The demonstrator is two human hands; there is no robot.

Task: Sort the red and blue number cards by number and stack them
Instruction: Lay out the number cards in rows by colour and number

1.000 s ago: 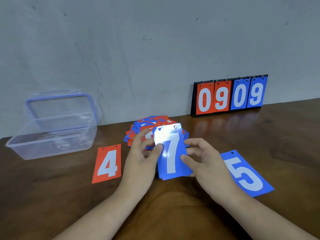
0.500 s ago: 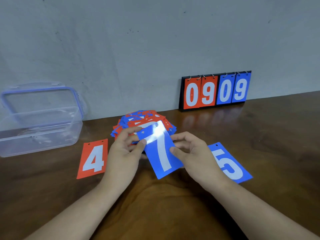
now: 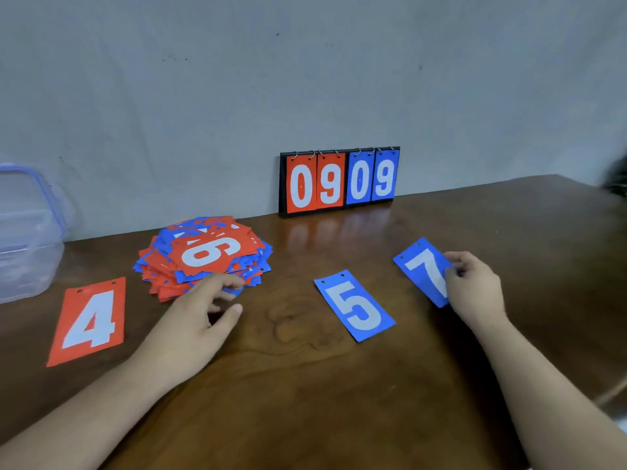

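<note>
All the signs here are large white digits. A black score board [image 3: 339, 181] stands against the wall at the back of the table [image 3: 305, 385]. Its four hanging leaves read, from left to right, 0 and 9 on red, then 0 and 9 on blue. The red 4 card [image 3: 88, 322] lies flat at the left and shows 4. The blue 5 card [image 3: 354, 305] lies near the middle and shows 5. The blue 7 card [image 3: 422, 269], pinched by the right grip [image 3: 475, 290], shows 7. On the pile [image 3: 163, 276] the top red card [image 3: 210, 254] lies turned sideways; its digit is 6 or 9, I cannot tell which. The digits on the lower cards are covered and cannot be read.
</note>
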